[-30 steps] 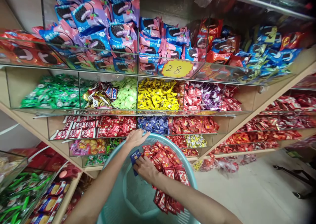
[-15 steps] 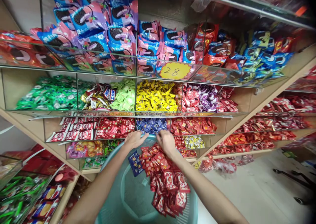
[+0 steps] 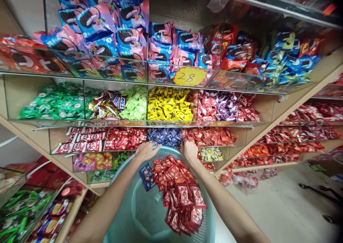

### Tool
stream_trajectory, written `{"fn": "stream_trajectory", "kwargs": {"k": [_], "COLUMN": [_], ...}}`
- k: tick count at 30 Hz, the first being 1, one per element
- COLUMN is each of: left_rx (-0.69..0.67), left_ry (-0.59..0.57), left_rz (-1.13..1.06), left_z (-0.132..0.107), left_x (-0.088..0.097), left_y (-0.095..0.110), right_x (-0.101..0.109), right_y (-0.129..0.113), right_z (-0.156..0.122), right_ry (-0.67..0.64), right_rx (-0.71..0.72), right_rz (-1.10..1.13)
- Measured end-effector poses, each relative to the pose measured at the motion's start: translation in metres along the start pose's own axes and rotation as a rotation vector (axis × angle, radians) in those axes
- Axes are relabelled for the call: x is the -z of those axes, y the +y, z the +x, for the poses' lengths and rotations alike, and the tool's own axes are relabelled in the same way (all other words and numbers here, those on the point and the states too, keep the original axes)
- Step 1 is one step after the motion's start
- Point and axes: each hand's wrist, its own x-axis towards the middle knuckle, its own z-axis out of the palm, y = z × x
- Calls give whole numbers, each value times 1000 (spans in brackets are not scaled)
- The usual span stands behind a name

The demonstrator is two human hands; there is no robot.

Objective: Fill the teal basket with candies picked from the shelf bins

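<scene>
Glass-fronted wood shelf unit [image 3: 294, 104], pale flr [image 3: 278, 207] at btm R.

In the upper centre of the frame, I read handwritten "28" on a yellow sign [image 3: 190, 76]. Left of centre, I read "SNICKERS", partly legible, and "士力架" on candy wrapping [image 3: 118, 102]. Remaining packet print [image 3: 97, 18] is unclear to me.

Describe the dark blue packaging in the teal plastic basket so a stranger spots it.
Find the large round teal plastic basket. Inside, below the bare left hand, dark blue packaging lies beside heaped small red packets. Dark blue against their red sets it apart.
</scene>
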Motion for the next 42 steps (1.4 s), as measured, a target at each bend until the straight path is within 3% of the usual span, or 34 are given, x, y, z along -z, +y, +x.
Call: {"fn": "stream_trajectory", "kwargs": {"k": [6,13,18,22,25,28,34,37,42], "left_rx": [-12,-14,3,-16,-20,0,-31,-43,-29], "left_ry": [17,21,15,27,26,19,37,42,34], "left_rz": [10,7,14,17,4,-1,32,34,22], "left_z": [0,-1,-2,-1,-1,-1,1,1,0], "left_x": [-1,2,2,1,1,1,0,0,0], "left_y": [0,1,2,1,1,2,1,1,1], "right_x": [16,14,21,33,42,49,56,56,51], "right_y": [25,44,29,6,-12,-25,-33,-33,-36], "right_z": [-9,-10,-24,-45,-63,-80,-103,-106,-107], "right_ry": [77,148,-27,-221,-241,-152,29,86,92], "right_rx": [-84,-33,1,-105,-123,-33,191,223,239], "right_rz": [181,715,1234,1644,1807,1804,1493,1373,1366]}}
